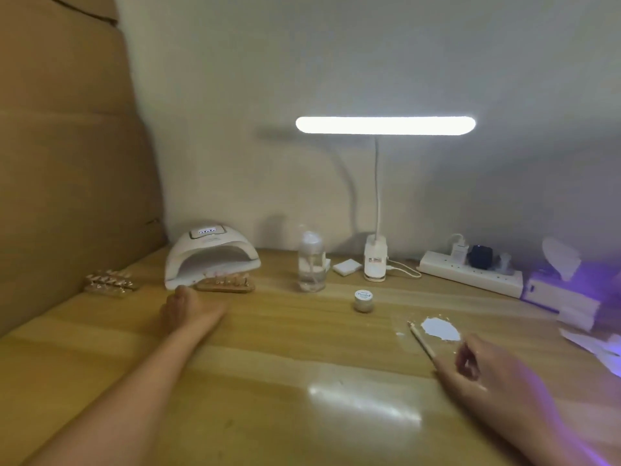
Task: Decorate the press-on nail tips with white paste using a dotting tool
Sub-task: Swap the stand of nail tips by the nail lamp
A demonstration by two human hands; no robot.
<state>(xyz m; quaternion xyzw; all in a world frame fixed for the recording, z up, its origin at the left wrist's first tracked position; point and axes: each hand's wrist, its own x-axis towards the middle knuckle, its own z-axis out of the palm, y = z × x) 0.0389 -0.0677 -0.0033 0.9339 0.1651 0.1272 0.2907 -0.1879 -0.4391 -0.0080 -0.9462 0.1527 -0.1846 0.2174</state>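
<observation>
Our right hand [487, 371], near right on the wooden table [285, 334], pinches the dotting tool [421, 341], whose far tip lies just beside the left edge of the white paste [440, 327]. Our left hand [188, 307] reaches far left to the stand of press-on nail tips [225, 282] at the mouth of the nail lamp [211, 255]. It is too blurred for us to tell whether it is open or gripping. A second set of tips [109, 282] lies further left.
</observation>
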